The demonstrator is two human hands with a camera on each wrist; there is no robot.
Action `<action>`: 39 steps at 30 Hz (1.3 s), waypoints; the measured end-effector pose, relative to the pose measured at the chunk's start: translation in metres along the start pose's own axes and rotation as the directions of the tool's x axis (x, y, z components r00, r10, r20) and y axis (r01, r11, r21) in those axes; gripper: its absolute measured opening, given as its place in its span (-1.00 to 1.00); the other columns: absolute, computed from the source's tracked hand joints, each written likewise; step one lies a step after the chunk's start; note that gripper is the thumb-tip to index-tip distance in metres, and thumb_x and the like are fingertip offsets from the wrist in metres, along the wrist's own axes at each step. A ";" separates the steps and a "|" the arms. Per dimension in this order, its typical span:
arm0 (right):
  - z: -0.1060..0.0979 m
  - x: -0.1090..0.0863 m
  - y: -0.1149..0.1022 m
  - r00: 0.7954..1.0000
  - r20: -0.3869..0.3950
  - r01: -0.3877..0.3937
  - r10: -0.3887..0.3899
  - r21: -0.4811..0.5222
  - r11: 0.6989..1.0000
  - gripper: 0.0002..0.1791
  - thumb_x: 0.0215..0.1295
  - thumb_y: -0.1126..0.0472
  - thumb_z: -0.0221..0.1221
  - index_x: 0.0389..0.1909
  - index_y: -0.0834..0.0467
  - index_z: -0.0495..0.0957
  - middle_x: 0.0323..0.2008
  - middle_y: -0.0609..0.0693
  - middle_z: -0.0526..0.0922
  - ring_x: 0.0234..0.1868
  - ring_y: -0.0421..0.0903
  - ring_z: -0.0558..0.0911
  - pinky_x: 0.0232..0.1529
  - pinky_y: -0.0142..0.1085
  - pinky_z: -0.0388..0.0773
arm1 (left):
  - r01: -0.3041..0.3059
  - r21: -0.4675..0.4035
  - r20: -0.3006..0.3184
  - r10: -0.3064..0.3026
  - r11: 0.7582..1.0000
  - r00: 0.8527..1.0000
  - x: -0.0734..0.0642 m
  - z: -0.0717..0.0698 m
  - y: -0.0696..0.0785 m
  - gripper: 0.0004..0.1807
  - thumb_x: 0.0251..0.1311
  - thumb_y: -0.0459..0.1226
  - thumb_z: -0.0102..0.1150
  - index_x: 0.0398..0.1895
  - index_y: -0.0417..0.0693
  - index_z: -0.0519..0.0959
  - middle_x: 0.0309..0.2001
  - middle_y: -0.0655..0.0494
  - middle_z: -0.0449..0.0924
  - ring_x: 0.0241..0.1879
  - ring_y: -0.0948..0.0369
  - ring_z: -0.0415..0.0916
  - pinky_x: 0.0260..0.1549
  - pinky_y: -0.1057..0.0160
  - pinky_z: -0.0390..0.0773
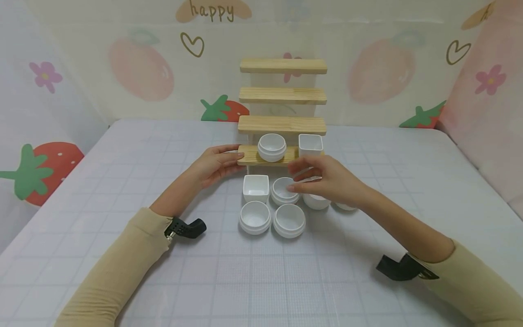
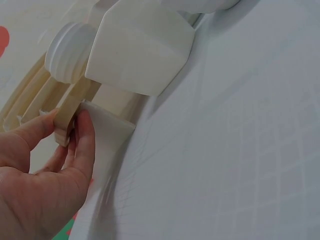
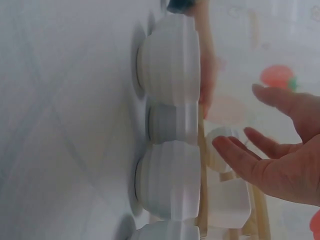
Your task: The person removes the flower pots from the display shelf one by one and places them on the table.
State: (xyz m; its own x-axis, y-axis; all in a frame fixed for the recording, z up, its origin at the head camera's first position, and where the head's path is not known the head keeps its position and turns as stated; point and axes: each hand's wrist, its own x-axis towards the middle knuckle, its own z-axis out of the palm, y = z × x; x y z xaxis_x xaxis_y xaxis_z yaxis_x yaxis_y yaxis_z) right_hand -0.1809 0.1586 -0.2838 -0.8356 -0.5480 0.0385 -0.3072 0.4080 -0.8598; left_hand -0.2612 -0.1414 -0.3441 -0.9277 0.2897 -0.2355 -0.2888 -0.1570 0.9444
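Note:
At the left end of the lowest wooden shelf board [image 1: 250, 156], my left hand [image 1: 216, 165] pinches the wood. The left wrist view shows the thumb on one side of the board end [image 2: 66, 120] and fingers on the other. On that board stand a round white pot [image 1: 271, 147] and a square white pot [image 1: 310, 143]. My right hand [image 1: 333, 179] is in front of the square pot, fingers spread and slightly bent, holding nothing. It partly covers the white pots on the table behind it. In the right wrist view, a gap separates thumb and fingers [image 3: 237, 156].
Below the stand, a square white pot [image 1: 255, 188] and several round white pots [image 1: 289, 221] stand close together on the pale checked table [image 1: 245, 290]. More boards [image 1: 282, 123] rise in steps above the lowest one. A printed cloth [image 1: 278, 36] hangs behind.

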 end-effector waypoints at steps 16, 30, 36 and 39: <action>-0.002 0.023 -0.014 0.992 -0.116 -0.047 0.044 -0.024 0.999 -0.48 0.38 0.35 0.36 0.31 0.39 0.51 0.25 0.33 0.59 0.21 0.21 0.68 0.26 -0.09 0.70 | 0.006 -0.005 -0.001 -0.006 1.000 1.000 0.000 0.000 0.001 -0.35 0.58 -0.48 -0.03 0.65 -0.36 0.07 0.51 -0.36 0.20 -0.17 0.31 0.69 -0.05 0.40 0.77; -0.008 0.036 -0.022 0.984 -0.131 -0.120 0.117 -0.015 0.993 -0.43 0.40 0.31 0.34 0.37 0.37 0.47 0.30 0.28 0.55 0.28 0.24 0.63 0.33 0.00 0.64 | 0.005 -0.013 -0.002 -0.005 1.000 1.000 -0.002 0.001 0.002 -0.36 0.58 -0.49 -0.04 0.64 -0.37 0.07 0.50 -0.37 0.21 -0.19 0.31 0.69 -0.08 0.41 0.77; -0.008 0.037 -0.027 0.981 -0.124 -0.152 0.150 -0.006 0.988 -0.39 0.41 0.28 0.34 0.41 0.38 0.42 0.36 0.29 0.51 0.32 0.27 0.59 0.39 0.05 0.60 | 0.007 -0.017 0.000 -0.007 1.000 1.000 -0.002 0.001 0.001 -0.36 0.57 -0.50 -0.04 0.64 -0.37 0.08 0.50 -0.37 0.20 -0.20 0.32 0.69 -0.09 0.42 0.77; -0.008 0.038 -0.029 0.981 -0.103 -0.164 0.162 -0.015 0.986 -0.34 0.42 0.25 0.34 0.45 0.38 0.37 0.40 0.32 0.47 0.36 0.29 0.55 0.43 0.09 0.54 | 0.008 -0.023 0.004 -0.008 1.000 1.000 -0.001 0.001 0.001 -0.35 0.57 -0.50 -0.05 0.64 -0.38 0.07 0.50 -0.37 0.20 -0.19 0.32 0.68 -0.05 0.40 0.77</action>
State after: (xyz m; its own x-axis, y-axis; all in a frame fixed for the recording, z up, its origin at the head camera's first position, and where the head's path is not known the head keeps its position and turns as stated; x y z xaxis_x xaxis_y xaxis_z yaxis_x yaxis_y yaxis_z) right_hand -0.2075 0.1318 -0.2533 -0.9166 -0.3969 -0.0491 -0.1727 0.5037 -0.8464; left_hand -0.2605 -0.1412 -0.3430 -0.9243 0.2949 -0.2424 -0.3020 -0.1764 0.9368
